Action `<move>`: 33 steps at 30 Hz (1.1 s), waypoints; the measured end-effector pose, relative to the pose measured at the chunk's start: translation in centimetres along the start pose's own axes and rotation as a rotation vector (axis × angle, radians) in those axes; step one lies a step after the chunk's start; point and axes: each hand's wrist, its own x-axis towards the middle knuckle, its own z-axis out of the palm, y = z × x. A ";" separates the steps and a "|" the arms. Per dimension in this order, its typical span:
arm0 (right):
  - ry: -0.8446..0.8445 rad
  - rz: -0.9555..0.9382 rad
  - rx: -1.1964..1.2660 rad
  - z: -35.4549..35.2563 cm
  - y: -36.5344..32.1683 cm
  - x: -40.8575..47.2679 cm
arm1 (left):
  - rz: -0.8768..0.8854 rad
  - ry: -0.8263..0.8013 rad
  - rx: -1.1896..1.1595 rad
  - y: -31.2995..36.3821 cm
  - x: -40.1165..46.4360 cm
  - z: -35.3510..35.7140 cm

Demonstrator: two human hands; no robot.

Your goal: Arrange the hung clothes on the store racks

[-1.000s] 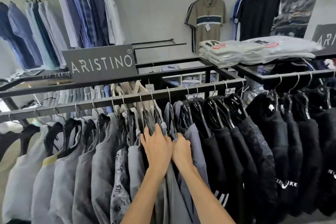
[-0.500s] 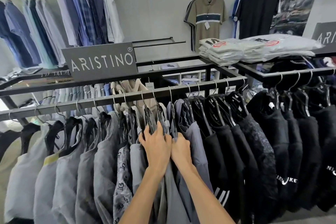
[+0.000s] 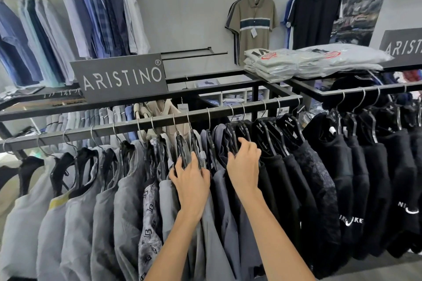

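A dark metal rail [image 3: 127, 126] runs across the view with clothes on black hangers. Grey shirts [image 3: 127, 189] hang at the left, blue-grey shirts [image 3: 219, 212] in the middle, black garments [image 3: 319, 178] at the right. My left hand [image 3: 190, 180] lies on the shoulder of a grey shirt, its fingers curled around a black hanger [image 3: 182, 150]. My right hand [image 3: 245, 162] reaches into the dark shirts a little to the right, its fingers hooked over another black hanger [image 3: 233, 141]. A gap with blue-grey shirts lies between the two hands.
An ARISTINO sign [image 3: 121, 77] stands on the rack's top frame. Folded bagged shirts [image 3: 296, 61] are stacked on the right shelf. A second rail [image 3: 376, 89] at the right carries black sweaters. Shirts hang on the back wall, with a striped polo [image 3: 253, 23] beyond.
My right hand has moved right, away from my left hand, to a dark shirt's hanger. The left hand stays on its hanger. The view has shifted slightly.
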 end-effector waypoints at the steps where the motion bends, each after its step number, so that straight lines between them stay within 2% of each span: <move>1: -0.061 0.036 -0.040 0.3 0.3 0.0 | 0.003 0.004 -0.002 0.0 0.0 0.0; 4: -0.186 0.103 -0.020 0.8 0.4 0.1 | 0.005 0.000 0.001 -0.2 0.0 0.1; 8: -0.133 0.095 0.015 1.1 -0.2 0.2 | 0.011 0.003 -0.004 -0.2 0.0 0.1; 21: -0.137 0.076 0.093 1.7 -0.2 -0.1 | -0.012 0.001 0.011 -0.1 -0.1 0.4; 26: 0.041 0.012 0.193 -0.3 0.4 0.5 | -0.008 0.015 0.066 -0.1 0.1 0.5; 29: 0.140 -0.024 0.058 -1.0 1.4 1.4 | 0.067 0.115 0.139 0.7 0.2 0.1; 31: 0.072 0.034 -0.062 -1.2 1.9 1.6 | 0.152 0.168 0.102 2.2 0.5 0.0; 33: -0.048 0.115 -0.089 -1.4 2.2 1.7 | 0.203 0.150 -0.029 4.2 0.9 -0.1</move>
